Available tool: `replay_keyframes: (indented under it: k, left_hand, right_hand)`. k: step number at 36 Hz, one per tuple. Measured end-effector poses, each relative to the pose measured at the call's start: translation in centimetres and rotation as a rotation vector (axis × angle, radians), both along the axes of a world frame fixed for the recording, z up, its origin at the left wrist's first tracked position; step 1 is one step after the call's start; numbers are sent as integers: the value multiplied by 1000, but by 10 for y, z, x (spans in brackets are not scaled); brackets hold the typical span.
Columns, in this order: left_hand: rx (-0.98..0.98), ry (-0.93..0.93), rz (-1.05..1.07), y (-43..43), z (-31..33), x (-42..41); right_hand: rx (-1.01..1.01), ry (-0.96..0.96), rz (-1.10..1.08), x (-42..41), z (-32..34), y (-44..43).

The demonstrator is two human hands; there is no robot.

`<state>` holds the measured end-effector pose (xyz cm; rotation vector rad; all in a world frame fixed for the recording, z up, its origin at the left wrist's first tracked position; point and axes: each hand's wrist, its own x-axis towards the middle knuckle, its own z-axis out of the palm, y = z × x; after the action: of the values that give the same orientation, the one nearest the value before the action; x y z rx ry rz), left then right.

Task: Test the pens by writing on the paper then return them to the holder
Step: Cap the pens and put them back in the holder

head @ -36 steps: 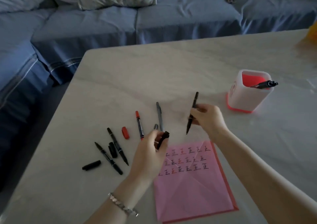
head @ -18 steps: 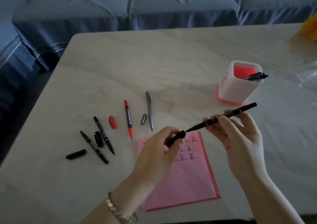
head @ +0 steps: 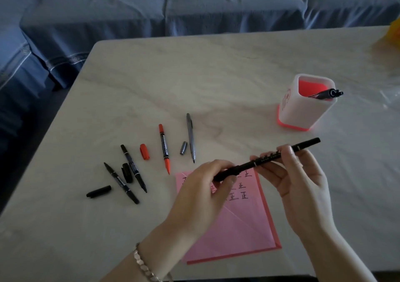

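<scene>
While both hands grip it, the black pen hangs slanted above the pink paper: left hand pinching its lower end, right hand closed around the barrel. Farther right, the holder keeps one pen; uncapped markers lie left.

arms: bare, sleeveless | left wrist: silver link bracelet

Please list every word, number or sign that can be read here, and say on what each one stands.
"正", handwritten several times in rows, on the pink paper.
Red logo on the pen holder: too blurred to read.
Print on the red marker and the black markers: too small to read.
</scene>
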<state>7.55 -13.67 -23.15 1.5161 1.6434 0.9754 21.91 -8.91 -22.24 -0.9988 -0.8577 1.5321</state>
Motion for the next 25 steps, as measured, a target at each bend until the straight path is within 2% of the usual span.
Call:
replay_keyframes:
  k: [7,14,21,25]
  left_hand:
    - [54,13,-42,-2,-3,-5]
    - [18,-34,-125,-5,-1,2]
    - [-107,-226,-118,-4,9,6]
    - [-337,-532,-117,6,16,5]
  right_hand:
    - [-9,-51,42,5,-1,-4]
    - [21,-42,78,0,-2,-16]
    - [44,-24,132,10,-1,-13]
    - [92,-30,138,10,-1,-11]
